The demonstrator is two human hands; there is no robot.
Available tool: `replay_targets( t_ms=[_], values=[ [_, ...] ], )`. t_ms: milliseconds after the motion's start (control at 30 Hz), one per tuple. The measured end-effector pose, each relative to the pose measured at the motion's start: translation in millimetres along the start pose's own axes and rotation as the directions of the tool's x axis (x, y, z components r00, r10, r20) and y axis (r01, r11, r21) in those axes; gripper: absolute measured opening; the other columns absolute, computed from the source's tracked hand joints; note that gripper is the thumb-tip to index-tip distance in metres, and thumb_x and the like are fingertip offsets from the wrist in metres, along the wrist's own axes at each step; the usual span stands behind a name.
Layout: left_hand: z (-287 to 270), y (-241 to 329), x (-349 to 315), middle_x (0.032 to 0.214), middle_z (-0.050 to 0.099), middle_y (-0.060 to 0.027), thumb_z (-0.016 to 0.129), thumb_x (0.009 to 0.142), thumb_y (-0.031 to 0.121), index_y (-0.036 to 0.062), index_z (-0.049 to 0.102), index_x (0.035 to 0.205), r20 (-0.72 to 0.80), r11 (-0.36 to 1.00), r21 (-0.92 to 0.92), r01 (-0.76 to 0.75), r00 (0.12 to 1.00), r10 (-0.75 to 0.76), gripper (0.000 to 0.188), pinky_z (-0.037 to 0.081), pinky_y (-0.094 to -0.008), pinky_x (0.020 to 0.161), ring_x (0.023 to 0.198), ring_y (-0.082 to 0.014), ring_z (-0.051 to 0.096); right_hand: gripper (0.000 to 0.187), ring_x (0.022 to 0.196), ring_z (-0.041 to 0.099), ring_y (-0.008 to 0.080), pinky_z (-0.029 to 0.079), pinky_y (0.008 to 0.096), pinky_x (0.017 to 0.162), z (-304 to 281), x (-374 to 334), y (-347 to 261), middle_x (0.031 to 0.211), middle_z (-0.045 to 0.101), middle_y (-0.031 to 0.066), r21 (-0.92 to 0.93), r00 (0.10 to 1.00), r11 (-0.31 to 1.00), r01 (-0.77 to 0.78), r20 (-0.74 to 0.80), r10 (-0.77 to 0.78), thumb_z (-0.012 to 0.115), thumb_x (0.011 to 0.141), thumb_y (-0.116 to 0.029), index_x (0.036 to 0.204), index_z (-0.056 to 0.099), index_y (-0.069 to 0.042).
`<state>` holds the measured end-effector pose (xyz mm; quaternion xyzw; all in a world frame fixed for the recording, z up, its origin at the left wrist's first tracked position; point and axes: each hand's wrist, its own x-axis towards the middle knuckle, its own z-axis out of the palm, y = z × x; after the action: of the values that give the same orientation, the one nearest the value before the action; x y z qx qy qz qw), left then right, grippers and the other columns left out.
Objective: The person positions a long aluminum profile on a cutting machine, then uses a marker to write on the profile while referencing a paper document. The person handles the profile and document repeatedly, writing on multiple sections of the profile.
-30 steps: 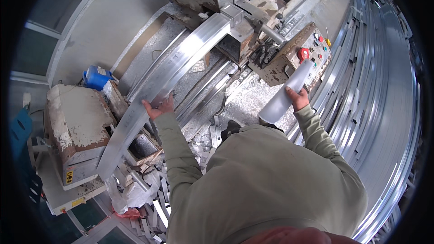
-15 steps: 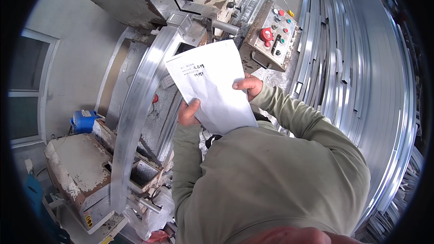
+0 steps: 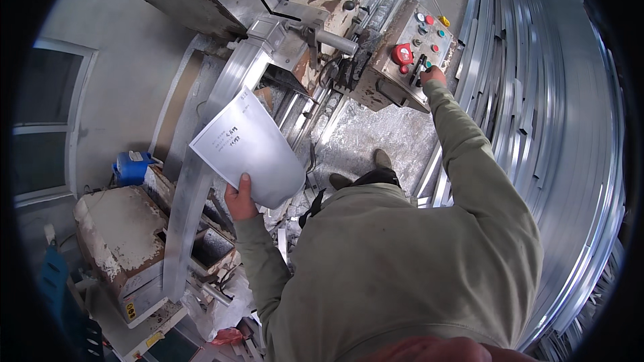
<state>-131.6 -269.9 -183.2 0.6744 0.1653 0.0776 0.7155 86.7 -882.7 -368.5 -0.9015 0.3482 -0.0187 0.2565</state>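
My left hand [image 3: 241,200] grips the lower edge of a white sheet of paper [image 3: 258,151], its thumb on top. The sheet bears a few lines of print and dark handwriting and curls at its near right corner. It hangs partly over a long silver aluminium profile [image 3: 228,97]. Stretched out to the far right, my right hand [image 3: 434,75] is at the lower right corner of a worn control box [image 3: 382,70]. Its fingers are closed at a small black knob there, which they mostly cover. Beside them are a green button and a black lever switch [image 3: 417,70].
A large red button [image 3: 402,54] stands out on the box. Long metal profiles [image 3: 530,94] are stacked along the right. Machine housings with peeling paint [image 3: 121,234] stand at left and far left, near a blue jug [image 3: 133,168]. Scraps and a plastic bag [image 3: 225,308] lie low left.
My right hand has let go of the paper and reached far right to the control box. My left hand has moved left with the sheet, uncovering the floor and my shoes.
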Motion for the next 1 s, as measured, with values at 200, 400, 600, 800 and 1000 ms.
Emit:
replay_targets(
  t_ms=[200, 400, 600, 800, 1000],
  values=[
    [-2, -15, -19, 0.125, 0.071, -0.0152, 0.071, 0.101, 0.023, -0.0085, 0.063, 0.132, -0.047, 0.999, -0.002, 0.04, 0.998, -0.04, 0.045, 0.051, -0.0365, 0.099, 0.111, -0.0207, 0.067, 0.057, 0.109, 0.073, 0.039, 0.056, 0.0448, 0.097, 6, 13, -16, 0.113, 0.076, 0.0228, -0.117, 0.991, 0.993, -0.031, 0.128, 0.046, 0.074, 0.082, -0.046, 0.117, 0.074, -0.002],
    [5, -11, -31, 0.124, 0.071, -0.0152, 0.072, 0.1, 0.024, -0.0083, 0.064, 0.132, -0.076, 0.999, 0.024, 0.042, 0.996, -0.04, 0.046, 0.051, -0.0362, 0.099, 0.11, -0.0208, 0.067, 0.068, 0.114, 0.072, 0.038, 0.055, 0.0428, 0.099, 1, 22, -26, 0.12, 0.074, 0.0249, -0.119, 0.959, 0.987, -0.111, 0.246, 0.137, 0.077, 0.08, -0.051, 0.121, 0.073, 0.003],
    [6, -13, -34, 0.123, 0.072, -0.0151, 0.072, 0.1, 0.023, -0.0083, 0.064, 0.132, -0.074, 0.998, 0.014, 0.062, 0.995, -0.061, 0.045, 0.051, -0.0367, 0.099, 0.11, -0.0213, 0.067, 0.06, 0.113, 0.073, 0.0353, 0.056, 0.0405, 0.098, 0, 22, -37, 0.118, 0.075, 0.0236, -0.128, 0.949, 0.982, -0.138, 0.265, 0.168, 0.076, 0.08, -0.045, 0.117, 0.075, 0.002],
    [6, -18, -32, 0.122, 0.072, -0.0138, 0.071, 0.101, 0.023, -0.0081, 0.065, 0.131, -0.067, 0.994, 0.041, 0.099, 0.993, -0.096, 0.043, 0.051, -0.0357, 0.097, 0.107, -0.0199, 0.067, 0.059, 0.113, 0.073, 0.0349, 0.055, 0.0386, 0.097, 4, 23, -34, 0.117, 0.075, 0.023, -0.117, 0.953, 0.983, -0.141, 0.252, 0.167, 0.074, 0.081, -0.047, 0.116, 0.076, 0.001],
    [8, -25, -32, 0.122, 0.072, -0.0127, 0.071, 0.101, 0.021, -0.0076, 0.065, 0.13, -0.047, 0.995, 0.047, 0.086, 0.995, -0.083, 0.041, 0.051, -0.0349, 0.097, 0.107, -0.0189, 0.066, 0.062, 0.117, 0.071, 0.036, 0.053, 0.0387, 0.101, 9, 29, -31, 0.122, 0.074, 0.0223, -0.071, 0.938, 0.984, -0.164, 0.297, 0.178, 0.071, 0.083, -0.051, 0.119, 0.076, 0.0]
  ],
)
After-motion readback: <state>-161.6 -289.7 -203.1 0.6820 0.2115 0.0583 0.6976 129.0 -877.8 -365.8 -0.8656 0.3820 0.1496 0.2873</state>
